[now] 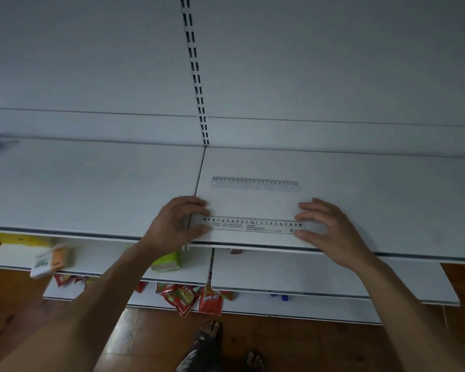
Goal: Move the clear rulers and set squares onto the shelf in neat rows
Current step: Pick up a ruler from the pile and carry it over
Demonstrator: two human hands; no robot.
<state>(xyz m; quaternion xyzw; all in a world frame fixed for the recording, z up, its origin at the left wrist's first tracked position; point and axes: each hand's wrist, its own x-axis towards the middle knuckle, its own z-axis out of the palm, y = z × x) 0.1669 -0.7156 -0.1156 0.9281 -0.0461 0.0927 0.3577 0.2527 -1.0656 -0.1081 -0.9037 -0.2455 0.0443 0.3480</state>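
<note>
I see a white metal back panel (306, 63) filling the upper view, split by a slotted upright (196, 73). Below it, lower shelves (333, 277) step outward, carrying red snack packets (183, 298) and a green box (167, 261). The floor (151, 342) is dark reddish wood planks. Light is dim and cool.

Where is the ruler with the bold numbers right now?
In the head view, the bold-numbered ruler lies flat near the top shelf's front edge, between the left hand and right hand, in front of the fainter ruler.

Head camera looks forward and down; close over white shelf (360, 200).
</note>
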